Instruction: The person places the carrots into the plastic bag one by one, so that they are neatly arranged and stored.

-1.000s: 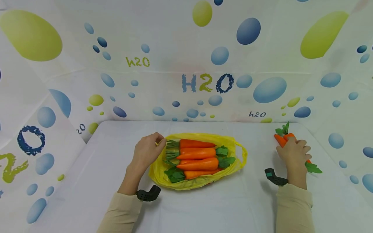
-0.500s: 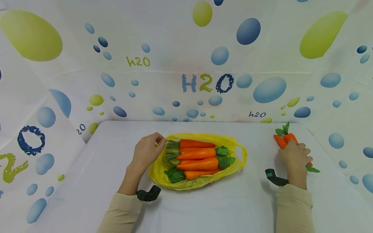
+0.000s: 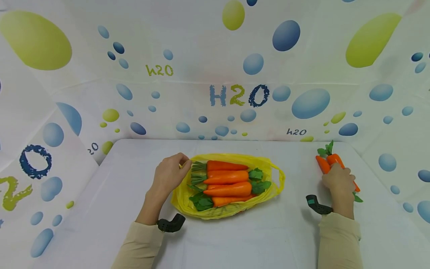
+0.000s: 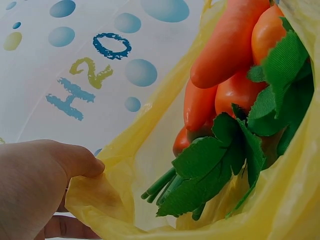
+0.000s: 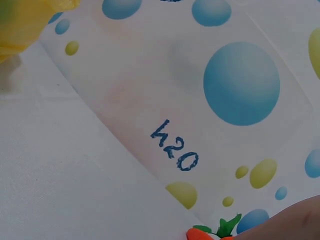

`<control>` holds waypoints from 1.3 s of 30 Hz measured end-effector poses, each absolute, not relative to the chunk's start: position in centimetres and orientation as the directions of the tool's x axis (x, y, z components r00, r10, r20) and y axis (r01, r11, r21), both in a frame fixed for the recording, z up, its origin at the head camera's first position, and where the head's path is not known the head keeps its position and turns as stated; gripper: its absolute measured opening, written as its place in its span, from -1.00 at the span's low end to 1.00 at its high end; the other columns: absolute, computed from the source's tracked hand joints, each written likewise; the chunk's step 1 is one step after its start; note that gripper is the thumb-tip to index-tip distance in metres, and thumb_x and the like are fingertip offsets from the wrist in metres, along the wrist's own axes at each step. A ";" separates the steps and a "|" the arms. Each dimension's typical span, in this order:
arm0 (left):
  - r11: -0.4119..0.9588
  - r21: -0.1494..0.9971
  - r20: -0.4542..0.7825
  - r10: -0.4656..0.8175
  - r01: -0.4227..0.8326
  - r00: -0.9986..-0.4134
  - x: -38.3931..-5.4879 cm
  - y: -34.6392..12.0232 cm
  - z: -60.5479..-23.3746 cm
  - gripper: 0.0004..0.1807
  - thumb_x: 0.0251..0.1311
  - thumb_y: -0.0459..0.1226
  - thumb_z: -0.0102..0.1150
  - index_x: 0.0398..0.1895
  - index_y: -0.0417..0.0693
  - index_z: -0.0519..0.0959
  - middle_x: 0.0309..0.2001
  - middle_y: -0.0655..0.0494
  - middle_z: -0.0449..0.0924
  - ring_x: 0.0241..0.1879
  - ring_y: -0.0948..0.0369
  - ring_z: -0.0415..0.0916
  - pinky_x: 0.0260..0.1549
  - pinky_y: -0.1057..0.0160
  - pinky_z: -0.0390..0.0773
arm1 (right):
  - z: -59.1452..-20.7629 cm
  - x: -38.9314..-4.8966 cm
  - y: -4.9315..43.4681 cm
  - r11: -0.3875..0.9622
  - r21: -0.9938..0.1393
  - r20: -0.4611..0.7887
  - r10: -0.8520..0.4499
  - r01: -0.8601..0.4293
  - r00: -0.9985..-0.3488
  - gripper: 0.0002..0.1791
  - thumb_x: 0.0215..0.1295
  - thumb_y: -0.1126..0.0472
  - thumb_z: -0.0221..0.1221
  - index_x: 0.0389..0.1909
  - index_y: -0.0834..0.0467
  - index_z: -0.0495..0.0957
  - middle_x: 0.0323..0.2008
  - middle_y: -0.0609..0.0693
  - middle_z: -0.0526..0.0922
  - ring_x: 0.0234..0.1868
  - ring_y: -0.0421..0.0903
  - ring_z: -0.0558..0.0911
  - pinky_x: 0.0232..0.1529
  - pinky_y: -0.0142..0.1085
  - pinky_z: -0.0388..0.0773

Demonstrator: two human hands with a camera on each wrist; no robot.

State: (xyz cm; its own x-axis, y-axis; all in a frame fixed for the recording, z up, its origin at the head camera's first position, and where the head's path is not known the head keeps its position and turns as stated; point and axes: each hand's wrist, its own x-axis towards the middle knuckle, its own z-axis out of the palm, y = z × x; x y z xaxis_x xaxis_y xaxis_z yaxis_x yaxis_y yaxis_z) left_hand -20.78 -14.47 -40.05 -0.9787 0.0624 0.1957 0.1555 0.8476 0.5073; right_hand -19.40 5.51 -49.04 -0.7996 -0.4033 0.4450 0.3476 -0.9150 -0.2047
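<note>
A yellow plastic bag (image 3: pixel 181 203) lies open on the table, with several orange carrots (image 3: pixel 230 189) inside. My left hand (image 3: pixel 169 172) pinches the left edge of the bag between thumb and fingers; the left wrist view shows the thumb (image 4: pixel 85 160) over the film. At the far right, my right hand (image 3: pixel 338 181) has its fingers curled over a carrot (image 3: pixel 336 160) and partly hides it. Another carrot (image 3: pixel 322 164) lies just left of it, with green leaves (image 3: pixel 329 147) behind. In the right wrist view only part of the right hand (image 5: pixel 295 220) shows.
The table (image 3: pixel 248 243) has a white cover. Behind it rises a white backdrop (image 3: pixel 195 45) with blue and green spots. The bag's loop handle (image 3: pixel 281 183) points right, toward the carrots beside my right hand.
At the far right, my right hand has drawn slightly down, showing more of the carrots above it; the green leaves below it have shifted left. My left hand and the bag look unchanged.
</note>
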 end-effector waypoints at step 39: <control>0.849 0.507 0.184 0.066 0.152 -0.981 -20.8 -14.5 -40.0 -0.70 0.38 -0.11 0.07 -0.10 -0.11 0.66 -0.20 0.00 0.74 -0.38 0.14 0.53 -0.31 0.16 0.65 | -49.2 -19.0 5.8 -0.899 -0.203 0.467 -0.438 0.389 -0.768 0.03 0.17 -0.68 -0.50 0.59 -0.24 -0.26 0.44 -0.15 0.19 0.59 -0.11 -0.09 0.58 0.10 -0.35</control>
